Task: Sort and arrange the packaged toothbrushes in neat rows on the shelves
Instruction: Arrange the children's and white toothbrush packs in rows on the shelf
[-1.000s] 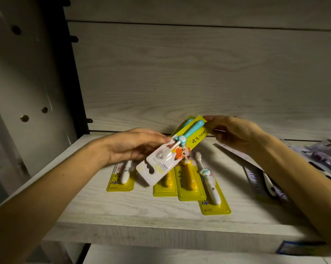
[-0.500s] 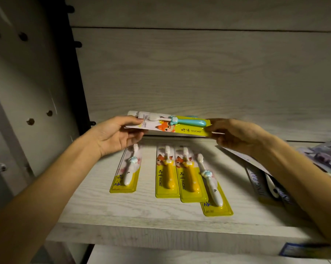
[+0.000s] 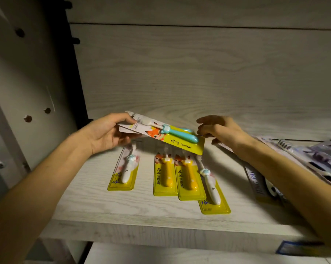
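Observation:
My left hand [image 3: 105, 133] grips the white end of a yellow pack with a blue toothbrush [image 3: 172, 133], held tilted above the shelf [image 3: 122, 212]; a second pack seems to lie under it. My right hand [image 3: 220, 130] hovers at the pack's yellow end with fingers spread, holding nothing. Below lie a white-brush pack [image 3: 125, 169] on the left, two orange-brush packs [image 3: 165, 176] [image 3: 188, 178] side by side, and another white-brush pack [image 3: 211, 187] set lower and askew.
A loose pile of larger grey and purple toothbrush packs [image 3: 313, 159] lies at the shelf's right, partly under my right forearm. A black upright post [image 3: 73, 60] and a panel with holes bound the left side. A blue label [image 3: 298, 248] sits on the shelf's front edge.
The blue-brush pack went from diagonal to near level and higher, then tilted down to the right. My right hand has let go of its yellow end; my left still holds it.

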`<state>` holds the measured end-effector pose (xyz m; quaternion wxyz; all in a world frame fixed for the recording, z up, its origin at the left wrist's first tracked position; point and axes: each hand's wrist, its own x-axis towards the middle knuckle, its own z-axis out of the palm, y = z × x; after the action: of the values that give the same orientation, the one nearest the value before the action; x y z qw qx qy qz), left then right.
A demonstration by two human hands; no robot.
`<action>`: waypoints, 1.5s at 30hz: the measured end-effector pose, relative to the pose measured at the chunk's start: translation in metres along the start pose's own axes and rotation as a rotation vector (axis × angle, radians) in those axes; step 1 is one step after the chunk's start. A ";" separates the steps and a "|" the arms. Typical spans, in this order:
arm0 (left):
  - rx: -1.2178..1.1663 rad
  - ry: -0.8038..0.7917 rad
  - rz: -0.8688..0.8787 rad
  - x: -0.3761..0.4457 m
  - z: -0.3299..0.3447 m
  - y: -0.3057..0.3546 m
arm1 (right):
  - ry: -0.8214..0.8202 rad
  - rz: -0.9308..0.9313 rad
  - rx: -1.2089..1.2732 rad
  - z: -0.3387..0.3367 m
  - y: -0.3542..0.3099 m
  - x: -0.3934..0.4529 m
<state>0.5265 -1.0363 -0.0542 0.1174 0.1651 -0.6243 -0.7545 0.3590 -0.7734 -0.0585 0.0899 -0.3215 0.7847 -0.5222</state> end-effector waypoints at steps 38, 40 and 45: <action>-0.027 0.273 -0.020 0.020 -0.022 -0.011 | -0.279 -0.448 -0.656 0.051 -0.020 0.001; -0.023 0.276 -0.029 0.019 -0.024 -0.012 | -0.291 -0.467 -0.696 0.072 -0.033 0.010; -0.044 0.360 -0.032 0.016 -0.027 -0.010 | -0.292 -0.405 -0.753 0.116 -0.049 0.035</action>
<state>0.5227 -1.0645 -0.0699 0.2186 0.3047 -0.5737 -0.7282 0.4071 -0.8945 -0.0598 -0.0275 -0.5494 0.8203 -0.1567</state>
